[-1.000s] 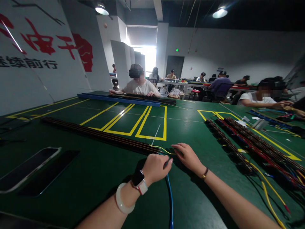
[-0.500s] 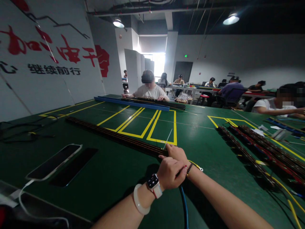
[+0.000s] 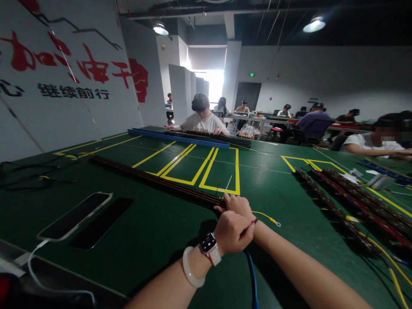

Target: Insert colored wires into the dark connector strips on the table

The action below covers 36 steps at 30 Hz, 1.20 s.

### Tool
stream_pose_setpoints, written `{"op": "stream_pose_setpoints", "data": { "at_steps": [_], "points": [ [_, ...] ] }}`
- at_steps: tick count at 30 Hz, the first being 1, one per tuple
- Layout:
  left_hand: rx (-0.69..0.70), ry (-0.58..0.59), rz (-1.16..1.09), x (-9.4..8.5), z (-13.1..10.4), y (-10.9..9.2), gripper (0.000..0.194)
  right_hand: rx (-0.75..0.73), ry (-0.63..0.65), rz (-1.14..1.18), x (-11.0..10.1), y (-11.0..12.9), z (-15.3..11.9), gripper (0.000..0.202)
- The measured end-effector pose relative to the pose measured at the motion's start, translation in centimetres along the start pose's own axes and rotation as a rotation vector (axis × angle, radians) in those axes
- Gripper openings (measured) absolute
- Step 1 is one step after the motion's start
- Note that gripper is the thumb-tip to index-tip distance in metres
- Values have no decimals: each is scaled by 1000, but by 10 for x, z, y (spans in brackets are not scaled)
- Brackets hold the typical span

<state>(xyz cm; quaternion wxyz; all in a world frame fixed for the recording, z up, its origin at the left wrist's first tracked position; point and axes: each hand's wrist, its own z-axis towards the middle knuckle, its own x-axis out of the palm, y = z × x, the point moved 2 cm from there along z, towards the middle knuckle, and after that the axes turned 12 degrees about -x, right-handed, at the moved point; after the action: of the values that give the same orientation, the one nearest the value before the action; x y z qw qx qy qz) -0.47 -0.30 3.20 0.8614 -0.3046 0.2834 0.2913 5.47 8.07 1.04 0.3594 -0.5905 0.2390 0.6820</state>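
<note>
A long dark wire bundle (image 3: 154, 182) lies slanting across the green table (image 3: 289, 274). Its near end is in my right hand (image 3: 238, 206), whose fingers are closed around it. From beside those fingertips a thin pale cable tie (image 3: 228, 183) sticks up. My left hand (image 3: 232, 231), with a watch on the wrist, crosses over at my right wrist; its fingers are curled closed beside the beaded bracelet (image 3: 256, 220), and what they pinch is hidden. A yellow wire with a ring terminal (image 3: 278, 224) emerges right of my hands, and a blue cable (image 3: 254, 283) runs down below them.
Two phones, one white-edged (image 3: 74, 216) and one dark (image 3: 103, 223), lie at left. More wire bundles (image 3: 334, 210) lie at right. A blue channel (image 3: 180, 139) spans the far side, before a person in a white shirt (image 3: 204, 122). Another person (image 3: 370, 143) sits at far right.
More of the yellow wire shows, with its ring terminal farther right. My left fingertips have shifted slightly right and up at the bracelet. My right hand keeps its hold on the bundle.
</note>
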Motion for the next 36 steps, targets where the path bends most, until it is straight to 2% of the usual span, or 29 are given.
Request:
{"op": "stream_pose_setpoints", "data": {
  "at_steps": [5, 10, 18, 27, 31, 36],
  "points": [
    [13, 19, 21, 0, 1, -1, 32, 76, 19, -52, -12, -17, 6, 55],
    [7, 28, 16, -2, 2, -1, 30, 119, 47, -53, -14, -45, 12, 59],
    [19, 39, 2, -1, 2, 0, 25, 216, 155, -130, -9, -119, 12, 64],
    [3, 52, -3, 2, 2, 2, 26, 270, 173, -202, 4, -193, 0, 63],
    [5, 66, -7, 4, 2, 1, 25, 292, 202, -206, 7, -212, 5, 63],
    [-23, 60, -39, 3, 3, 2, 24, 315, 204, -198, 7, -225, 26, 61]
  ]
}}
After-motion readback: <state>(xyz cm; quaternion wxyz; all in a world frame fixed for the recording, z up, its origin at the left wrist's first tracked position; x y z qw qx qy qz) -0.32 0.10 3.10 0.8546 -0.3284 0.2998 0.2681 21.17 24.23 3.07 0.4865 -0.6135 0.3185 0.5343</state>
